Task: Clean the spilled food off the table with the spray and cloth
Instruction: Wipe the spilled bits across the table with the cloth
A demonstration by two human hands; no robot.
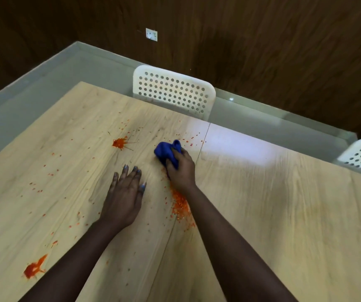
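Gripped bunched cloth (167, 154) in right hand (180, 171) at table (262, 214) centre; left hand (124, 197) flat, fingers spread. Best pulled firmly nearward — gathering orange crumbs (180, 207), not scattering. Spray unseen.

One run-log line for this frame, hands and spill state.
right hand: grips blue cloth on table | left hand: flat on table | orange spill: uncleaned | spray: not visible

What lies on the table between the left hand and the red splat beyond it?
In the head view, only bare wood with a few tiny red specks separates the left hand from the red splat.
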